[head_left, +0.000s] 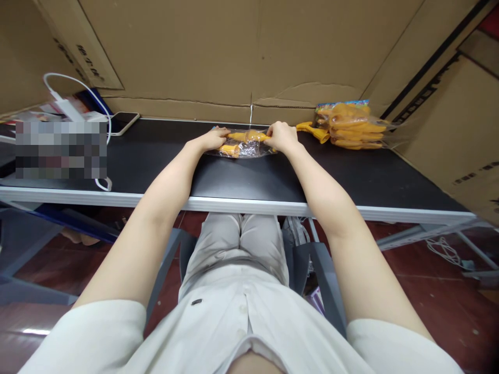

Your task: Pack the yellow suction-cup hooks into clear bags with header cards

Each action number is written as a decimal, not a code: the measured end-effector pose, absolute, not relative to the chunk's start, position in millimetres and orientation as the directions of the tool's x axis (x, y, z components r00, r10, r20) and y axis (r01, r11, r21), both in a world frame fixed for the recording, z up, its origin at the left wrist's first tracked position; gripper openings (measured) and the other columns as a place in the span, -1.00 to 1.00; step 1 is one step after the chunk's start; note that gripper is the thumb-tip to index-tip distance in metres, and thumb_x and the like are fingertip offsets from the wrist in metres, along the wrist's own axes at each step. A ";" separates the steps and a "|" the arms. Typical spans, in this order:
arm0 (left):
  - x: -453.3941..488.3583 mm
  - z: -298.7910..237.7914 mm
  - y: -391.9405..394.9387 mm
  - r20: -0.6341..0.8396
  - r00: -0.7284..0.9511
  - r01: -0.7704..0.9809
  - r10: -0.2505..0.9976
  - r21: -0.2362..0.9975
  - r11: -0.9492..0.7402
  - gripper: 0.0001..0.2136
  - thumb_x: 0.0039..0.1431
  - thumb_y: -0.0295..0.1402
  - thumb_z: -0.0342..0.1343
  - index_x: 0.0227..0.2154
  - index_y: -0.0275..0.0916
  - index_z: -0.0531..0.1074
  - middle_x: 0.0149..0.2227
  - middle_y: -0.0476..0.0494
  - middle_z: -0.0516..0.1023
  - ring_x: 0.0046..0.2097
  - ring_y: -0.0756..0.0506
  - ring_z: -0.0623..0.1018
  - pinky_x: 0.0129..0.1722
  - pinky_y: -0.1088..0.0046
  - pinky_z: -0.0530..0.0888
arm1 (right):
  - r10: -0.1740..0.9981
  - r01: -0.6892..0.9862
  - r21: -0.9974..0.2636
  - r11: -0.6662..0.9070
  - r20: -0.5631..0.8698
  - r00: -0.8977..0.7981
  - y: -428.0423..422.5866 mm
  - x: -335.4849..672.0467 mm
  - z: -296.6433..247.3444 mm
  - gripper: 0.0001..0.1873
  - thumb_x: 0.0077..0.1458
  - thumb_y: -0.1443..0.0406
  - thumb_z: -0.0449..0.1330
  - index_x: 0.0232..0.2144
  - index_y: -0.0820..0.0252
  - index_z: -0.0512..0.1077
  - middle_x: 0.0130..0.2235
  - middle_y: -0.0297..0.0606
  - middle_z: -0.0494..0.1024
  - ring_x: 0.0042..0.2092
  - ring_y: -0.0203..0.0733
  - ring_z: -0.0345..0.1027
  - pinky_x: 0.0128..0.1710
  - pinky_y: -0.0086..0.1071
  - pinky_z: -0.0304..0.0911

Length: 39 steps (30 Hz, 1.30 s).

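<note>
A see-through plastic bag [253, 149] with yellow plastic pieces in it lies on the black table in front of me. One long yellow piece [246, 136] runs along its far side, and a shorter ribbed yellow piece [230, 150] sits nearer me. My left hand [213, 139] grips the bag's left end, its fingers bent over the edge. At the other end, the fingers of my right hand [283, 137] are pinched on the bag beside the tip of the long piece. The exact kind of the yellow pieces cannot be made out.
Right of my hands lie a loose yellow plastic piece [317, 133] with a flared end and a pile of bagged yellow items [353, 127]. On the left are a phone [123, 123], a white cable [83, 83] and a blurred-out object [60, 150]. Cardboard walls [218, 52] border the table [241, 182].
</note>
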State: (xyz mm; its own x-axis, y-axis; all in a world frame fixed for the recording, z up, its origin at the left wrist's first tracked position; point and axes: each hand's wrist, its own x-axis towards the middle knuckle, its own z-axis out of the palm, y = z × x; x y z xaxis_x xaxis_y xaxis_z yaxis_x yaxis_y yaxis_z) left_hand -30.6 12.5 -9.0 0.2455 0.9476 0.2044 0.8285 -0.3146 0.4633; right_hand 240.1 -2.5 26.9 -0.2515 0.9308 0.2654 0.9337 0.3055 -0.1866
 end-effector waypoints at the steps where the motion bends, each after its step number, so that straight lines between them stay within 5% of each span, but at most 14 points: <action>1: -29.1 -8.6 11.1 0.188 0.238 0.824 0.953 0.481 -0.300 -0.38 0.07 -0.41 0.08 0.23 -0.20 0.65 0.32 -0.18 0.64 0.46 -0.34 0.45 0.55 0.20 0.24 | 0.930 0.933 -0.197 0.302 0.274 -0.244 -2.1 240.0 26.3 -0.64 0.29 0.19 0.37 0.03 0.32 0.67 0.07 0.15 0.68 0.25 0.40 0.52 0.33 0.31 0.30; 8: -23.4 -5.3 -0.4 0.120 0.144 0.771 0.982 0.609 -0.187 -0.38 -0.03 -0.45 0.08 0.16 -0.26 0.63 0.09 -0.22 0.72 0.19 -0.32 0.63 0.34 0.21 0.48 | 0.954 0.956 -0.192 0.221 0.249 -0.170 -15.4 232.0 32.1 -0.63 0.29 0.35 0.34 0.11 0.37 0.64 0.17 0.20 0.65 0.28 0.38 0.52 0.35 0.25 0.30; 26: -22.2 1.1 -9.4 0.102 0.130 0.767 0.986 0.620 -0.165 -0.46 -0.04 -0.42 0.10 0.06 -0.21 0.63 0.14 -0.18 0.69 0.16 -0.27 0.61 0.28 0.31 0.48 | 0.964 0.975 -0.135 0.175 0.227 -0.142 -30.7 223.4 38.3 -0.57 0.33 0.38 0.28 0.21 0.34 0.61 0.21 0.18 0.66 0.28 0.31 0.55 0.32 0.14 0.42; 39: -23.7 1.3 -12.2 0.119 0.156 0.743 0.981 0.640 -0.196 -0.47 0.02 -0.38 0.12 0.09 -0.24 0.66 0.19 -0.24 0.70 0.23 -0.32 0.62 0.34 0.26 0.47 | 0.956 0.957 -0.186 0.222 0.237 -0.175 -27.5 220.4 32.0 -0.71 0.30 0.36 0.29 0.03 0.28 0.69 0.11 0.16 0.69 0.23 0.32 0.58 0.28 0.09 0.43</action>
